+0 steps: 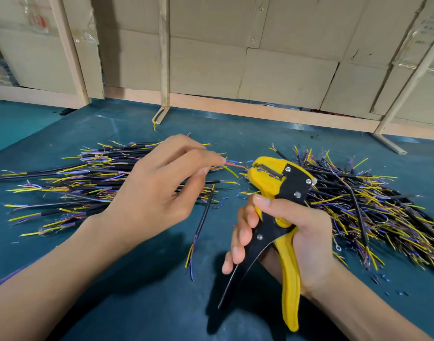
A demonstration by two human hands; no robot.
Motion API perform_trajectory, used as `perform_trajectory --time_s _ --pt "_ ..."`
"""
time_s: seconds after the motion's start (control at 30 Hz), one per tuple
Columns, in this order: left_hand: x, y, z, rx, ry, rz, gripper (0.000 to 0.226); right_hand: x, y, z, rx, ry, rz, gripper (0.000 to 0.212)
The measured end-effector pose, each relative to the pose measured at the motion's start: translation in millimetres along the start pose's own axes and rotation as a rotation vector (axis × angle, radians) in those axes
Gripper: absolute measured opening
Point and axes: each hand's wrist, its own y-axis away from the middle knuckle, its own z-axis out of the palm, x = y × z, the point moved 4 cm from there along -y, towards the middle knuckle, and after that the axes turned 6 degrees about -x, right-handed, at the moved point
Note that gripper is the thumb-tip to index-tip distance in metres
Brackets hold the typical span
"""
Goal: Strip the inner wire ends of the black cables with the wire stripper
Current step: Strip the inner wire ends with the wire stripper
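At centre right of the frame, the right hand [282,232] gripped the yellow-and-black wire stripper [279,205] by its handles. The left hand [161,183] pinched a thin wire [235,165] towards the stripper's head. Black cables lay in a left pile [88,178] and a right pile [373,212] on the green desk [137,303].

A single head-worn view looks forward and steeply down onto the bench [137,303], close enough that both forearms enter from the 6 o'clock edge. The hands sit near frame centre, the left hand [159,190] toward 9 o'clock and the right hand [284,232] toward 4 o'clock. Toward 12 o'clock the wide lens takes in the cardboard wall [284,70] behind the bench, its lines bowed at the edges.
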Motion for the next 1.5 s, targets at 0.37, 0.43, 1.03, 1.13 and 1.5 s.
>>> perform_trajectory --time_s 0.37,0.43,1.03,1.13,1.5 --pt "-0.7 1.6 2.2 0.087 0.125 -0.127 0.018 10.7 -5.4 -3.9 -0.086 -0.114 0.063 0.035" --pt "-1.1 2.1 4.8 0.107 0.174 -0.181 0.017 11.8 -5.1 -3.7 -0.079 -0.108 0.068 0.035" --pt "10.6 2.5 4.8 0.097 0.161 -0.109 0.018 14.5 -3.6 -5.1 -0.088 -0.116 0.065 0.032" --pt "11.9 2.2 5.5 0.099 0.136 -0.102 0.018 13.3 -3.2 -5.0 -0.113 -0.109 0.073 0.032" --pt "14.8 2.5 8.2 0.109 0.116 -0.069 0.018 11.9 -2.9 -2.1 -0.119 -0.129 0.051 0.032"
